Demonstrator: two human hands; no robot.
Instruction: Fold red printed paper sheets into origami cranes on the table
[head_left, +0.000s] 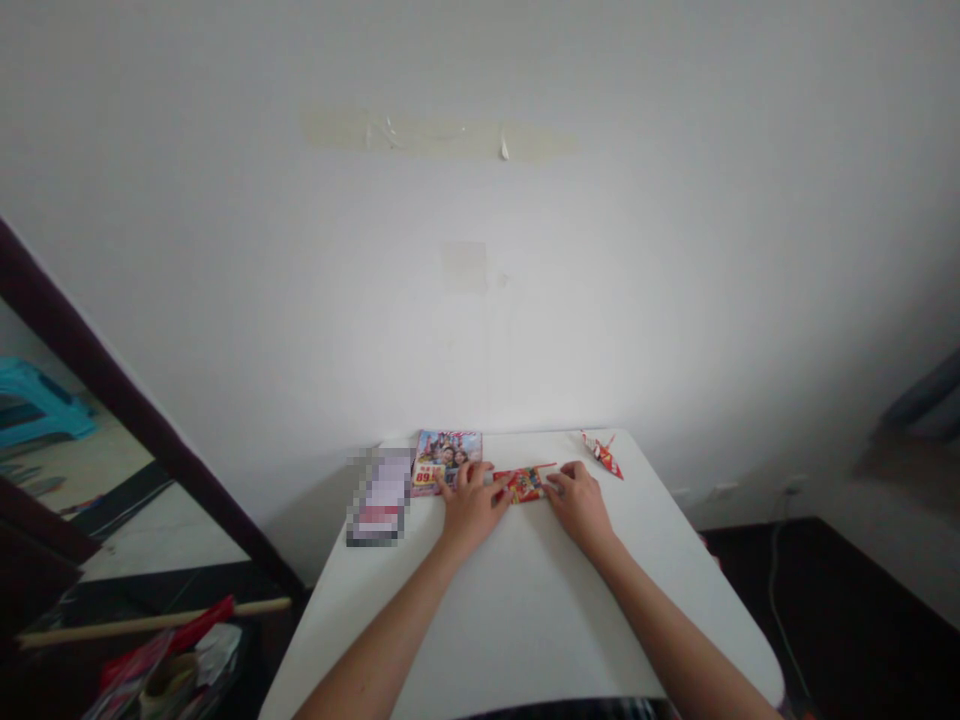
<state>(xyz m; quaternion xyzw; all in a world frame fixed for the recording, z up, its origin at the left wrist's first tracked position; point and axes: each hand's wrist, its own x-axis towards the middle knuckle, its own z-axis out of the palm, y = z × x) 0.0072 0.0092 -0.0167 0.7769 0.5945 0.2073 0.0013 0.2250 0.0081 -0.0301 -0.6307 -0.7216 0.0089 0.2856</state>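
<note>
A small red patterned paper (527, 483), folded into a strip, lies on the white table (517, 580) between my hands. My left hand (474, 508) is at its left end, the thumb and index finger on the paper and the other fingers spread toward a flyer. At the right end, my right hand (583, 503) pinches the paper's edge between thumb and fingers. Partly under my left fingertips is the colourful printed flyer (448, 450), with "89" on it. A folded paper crane (604, 455) in red and white rests beyond my right hand.
Left of the flyer lies a blurred-out, phone-like flat object (381, 495). The table's far edge meets a white wall (525, 330). At the left, a dark-framed mirror (150, 480) leans over a bin-like container of odds and ends (180, 670). A cable (776, 590) hangs at the right.
</note>
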